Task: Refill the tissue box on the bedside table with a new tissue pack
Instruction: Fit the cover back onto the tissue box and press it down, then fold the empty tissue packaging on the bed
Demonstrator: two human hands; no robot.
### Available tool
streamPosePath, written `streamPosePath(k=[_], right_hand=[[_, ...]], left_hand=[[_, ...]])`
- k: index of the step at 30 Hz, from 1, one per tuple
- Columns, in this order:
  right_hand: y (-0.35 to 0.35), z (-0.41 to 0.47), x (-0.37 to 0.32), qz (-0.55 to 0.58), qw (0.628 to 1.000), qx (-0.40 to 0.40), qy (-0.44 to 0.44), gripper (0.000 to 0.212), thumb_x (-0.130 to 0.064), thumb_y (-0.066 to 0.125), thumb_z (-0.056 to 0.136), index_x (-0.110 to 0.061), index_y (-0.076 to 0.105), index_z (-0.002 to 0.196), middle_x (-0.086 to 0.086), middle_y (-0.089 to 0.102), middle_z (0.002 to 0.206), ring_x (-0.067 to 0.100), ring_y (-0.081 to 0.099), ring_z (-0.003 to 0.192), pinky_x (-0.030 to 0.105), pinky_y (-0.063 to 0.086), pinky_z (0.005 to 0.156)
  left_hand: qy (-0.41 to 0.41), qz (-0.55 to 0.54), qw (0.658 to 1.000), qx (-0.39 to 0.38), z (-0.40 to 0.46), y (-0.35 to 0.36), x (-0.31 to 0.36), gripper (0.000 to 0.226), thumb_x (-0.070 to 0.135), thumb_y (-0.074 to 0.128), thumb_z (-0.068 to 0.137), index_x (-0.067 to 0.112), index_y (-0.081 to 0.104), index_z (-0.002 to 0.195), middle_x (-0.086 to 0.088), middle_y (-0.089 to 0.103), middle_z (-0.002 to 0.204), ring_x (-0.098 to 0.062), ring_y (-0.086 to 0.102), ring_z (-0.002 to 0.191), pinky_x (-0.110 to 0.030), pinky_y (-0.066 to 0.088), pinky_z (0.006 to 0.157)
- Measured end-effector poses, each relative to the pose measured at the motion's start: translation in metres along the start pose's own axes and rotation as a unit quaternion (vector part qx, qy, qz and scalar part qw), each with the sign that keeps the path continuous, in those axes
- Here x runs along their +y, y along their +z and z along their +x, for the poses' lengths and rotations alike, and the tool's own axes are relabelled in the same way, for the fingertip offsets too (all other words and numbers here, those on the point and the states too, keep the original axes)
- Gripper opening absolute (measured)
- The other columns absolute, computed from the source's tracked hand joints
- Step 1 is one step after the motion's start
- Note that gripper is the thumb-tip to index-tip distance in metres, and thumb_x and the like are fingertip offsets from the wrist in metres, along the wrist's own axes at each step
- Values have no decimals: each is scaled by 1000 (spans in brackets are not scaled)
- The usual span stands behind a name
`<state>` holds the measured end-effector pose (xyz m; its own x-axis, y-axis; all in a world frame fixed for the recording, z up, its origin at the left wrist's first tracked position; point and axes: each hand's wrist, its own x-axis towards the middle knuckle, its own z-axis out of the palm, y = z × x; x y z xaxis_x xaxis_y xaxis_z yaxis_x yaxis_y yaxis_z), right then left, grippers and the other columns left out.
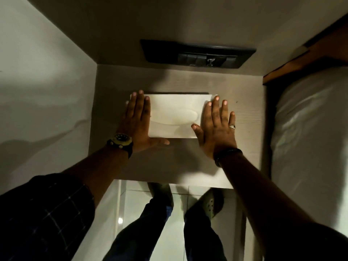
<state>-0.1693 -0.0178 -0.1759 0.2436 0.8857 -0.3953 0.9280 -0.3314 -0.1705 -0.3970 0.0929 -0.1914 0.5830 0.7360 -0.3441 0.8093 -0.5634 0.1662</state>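
Observation:
A pale rectangular tissue box (173, 115) with an oval opening on top lies flat on the bedside table (244, 117). My left hand (138, 119) rests flat on the box's left end, fingers stretched out, thumb along the near edge. My right hand (216, 125) lies flat on the box's right end, fingers spread, thumb on the top face. Neither hand grips it. No tissue shows in the oval, and no separate tissue pack is in view.
A dark switch panel (197, 53) sits on the wall behind the table. A bed with white bedding (308, 129) and a wooden headboard (301, 59) borders the right side. A wall (43, 91) closes the left. My legs and shoes stand on the tiled floor (143, 204) below.

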Motion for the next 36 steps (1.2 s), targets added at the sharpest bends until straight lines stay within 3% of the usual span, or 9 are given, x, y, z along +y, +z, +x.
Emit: streamPosePath(k=[5,9,15,19,23,27,30,32,36], right_hand=[[-10,-59,23,49,998,23,39,87,-66,4,89,-8,-1,153,17,-9,161,37,-10,148,54,0,119],[-40,-130,51,127,987,50,80,84,-64,19,91,-10,2,154,22,-11,160,39,-11,147,55,2,119],[-106,-245,108,293,935,153,129,85,-59,36,91,-12,3,153,19,-12,160,29,-10,149,40,3,122],[-147,-324,153,353,878,300,122,73,-45,48,94,-4,25,149,22,10,160,25,10,149,18,8,119],[-159,-372,224,313,820,448,170,70,-53,45,95,-4,36,143,21,35,152,28,29,143,26,22,117],[-146,-391,301,377,825,271,321,94,-68,59,76,-10,34,147,11,45,147,26,40,137,37,36,110],[-128,-393,325,453,822,90,333,69,-62,68,75,-20,51,126,-2,64,110,28,60,111,27,43,78],[-121,-395,328,453,833,67,311,57,-58,70,76,-23,49,115,-5,64,97,27,63,95,31,44,69],[-126,-413,324,547,776,123,289,57,-57,73,69,-45,37,112,-10,65,102,10,65,83,25,48,68]], left_hand=[[-44,2,999,21,-28,-16,22,133,93,35,59,7,-9,150,-25,-13,157,-41,-10,145,-56,-3,117],[-67,-69,995,22,-66,-25,106,123,91,33,65,11,-6,151,-21,-12,158,-37,-9,146,-49,-5,117],[74,-186,980,-9,-129,-42,280,95,68,56,76,13,28,148,-19,12,159,-36,21,143,-49,35,110],[125,-268,955,-14,-182,-57,392,68,55,50,77,14,50,131,-12,42,142,-29,44,130,-43,44,100],[93,-429,897,-50,-209,-56,469,52,46,65,82,13,56,122,-4,56,124,-17,58,109,-37,50,92],[12,-517,845,-140,-197,-64,516,58,36,72,81,28,44,131,10,60,116,-11,61,109,-27,50,91],[-41,-546,814,-192,-182,-73,540,63,32,68,86,32,33,139,1,61,126,-15,59,113,-35,48,98],[-73,-571,790,-210,-179,-79,549,58,26,66,88,28,34,138,-1,55,133,-20,55,121,-44,46,102],[-85,-598,773,-195,-182,-90,549,63,20,69,86,29,33,137,-1,55,132,-16,58,115,-47,47,100]])
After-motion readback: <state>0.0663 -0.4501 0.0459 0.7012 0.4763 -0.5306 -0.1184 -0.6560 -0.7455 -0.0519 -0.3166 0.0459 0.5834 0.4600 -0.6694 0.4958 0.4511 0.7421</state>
